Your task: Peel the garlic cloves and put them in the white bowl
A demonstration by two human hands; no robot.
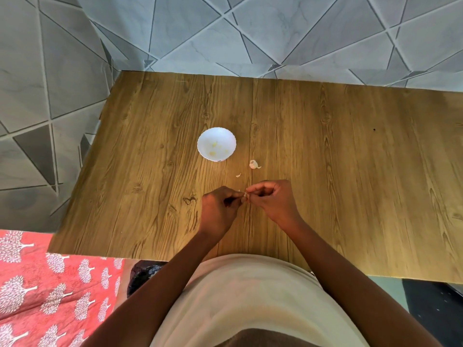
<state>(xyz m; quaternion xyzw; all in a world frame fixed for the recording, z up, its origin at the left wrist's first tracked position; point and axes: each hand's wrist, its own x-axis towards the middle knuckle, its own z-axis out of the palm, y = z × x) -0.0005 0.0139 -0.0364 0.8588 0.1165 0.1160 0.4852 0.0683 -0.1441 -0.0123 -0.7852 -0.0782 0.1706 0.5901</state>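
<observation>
Two hands meet above the near-centre of the brown wood-grain desk (350, 171). Left hand (220, 209): fingers curled, thumb and fingertips pinching a small pale garlic clove (245, 195). Right hand (271, 199): fingers also curled, pinching the same clove from the other side. Clove is tiny and mostly covered by fingertips, so I can't tell how much skin is on it. Both grips are closed on the clove, which is held just above the desk surface.

Small round white bowl (217, 144) with a scalloped rim sits upright on the desk, beyond the hands and slightly left of them, well apart. Inside it: a few small yellowish peeled garlic pieces (213, 153).

Remaining whitish garlic bulb piece with papery skin (254, 164) lies on the desk just right of the bowl, not touching it. One small white flake of garlic skin (238, 175) lies between that piece and the hands.

Grey geometric-patterned tiles (225, 33) border the desk's far and left sides. Red fabric with white tree print (50, 284) sits at lower left, beside the person's cream-coloured top (250, 296).
</observation>
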